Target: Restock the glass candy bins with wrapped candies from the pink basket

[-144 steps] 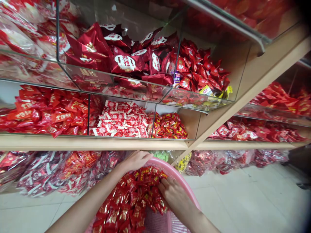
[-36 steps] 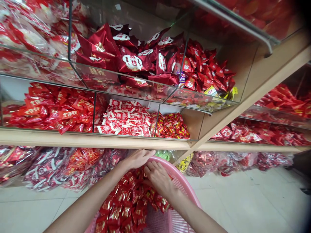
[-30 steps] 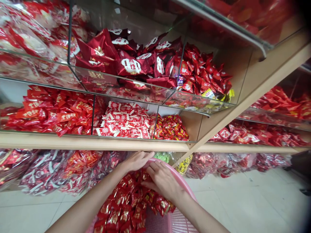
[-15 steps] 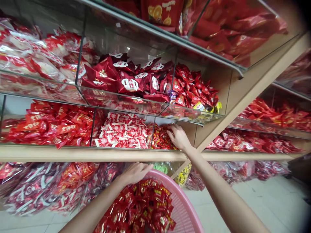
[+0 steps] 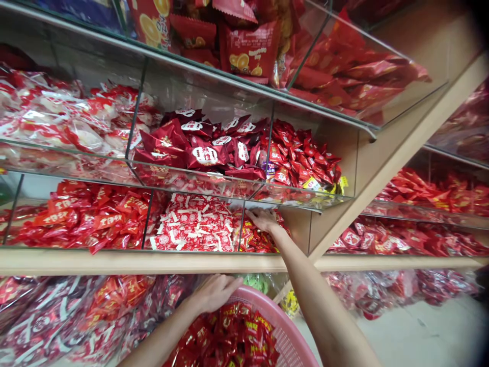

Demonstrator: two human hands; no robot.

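My right hand (image 5: 263, 220) reaches into the lower-shelf compartment at the right end, fingers spread over the small red-and-yellow wrapped candies (image 5: 254, 238). Its fingertips lie near the back by the clear divider, and I see nothing held in it. My left hand (image 5: 218, 292) grips the far rim of a pink plastic basket (image 5: 284, 318); part of the grip is hidden. Inside the basket lies a heap of shiny red candy packets (image 5: 233, 339) with yellow lettering, partly covered by my left forearm.
A wooden shelf edge (image 5: 153, 263) runs between basket and bins. Clear dividers separate red-and-white candies (image 5: 198, 224) and red packets (image 5: 99, 214). Above, a glass-fronted shelf holds dark red packets (image 5: 206, 155). A slanting wooden upright (image 5: 382, 168) stands right; bagged candies (image 5: 46, 316) lie below.
My right hand has moved left and deeper into the candy compartment, toward the divider. My left hand stays at the basket rim. The shelves sit lower in view.
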